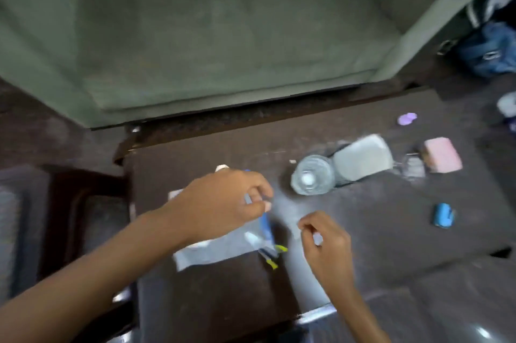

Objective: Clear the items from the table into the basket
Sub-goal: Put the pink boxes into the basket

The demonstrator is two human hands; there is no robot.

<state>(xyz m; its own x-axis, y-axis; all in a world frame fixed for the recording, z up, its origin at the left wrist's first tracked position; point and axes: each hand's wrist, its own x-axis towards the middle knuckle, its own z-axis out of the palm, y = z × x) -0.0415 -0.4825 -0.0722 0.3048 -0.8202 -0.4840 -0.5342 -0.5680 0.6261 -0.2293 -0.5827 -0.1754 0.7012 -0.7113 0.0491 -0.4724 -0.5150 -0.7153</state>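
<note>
Blue-edged, the clear pouch (pixel 212 252) lies flat on the dark surface (pixel 377 231), directly under the left hand (pixel 220 203), whose curled fingers and thumb pinch its blue strip. Just right of the pouch the right hand (pixel 325 242) hovers with its fingers curled together. It is perhaps nipping something pale, but blur leaves that unclear.

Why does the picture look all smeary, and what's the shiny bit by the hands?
Head view: motion blur smears the left hand, the blue-edged packet it pinches, the right hand and the clear bottle; pale glare streaks the dark table between the hands.
</note>
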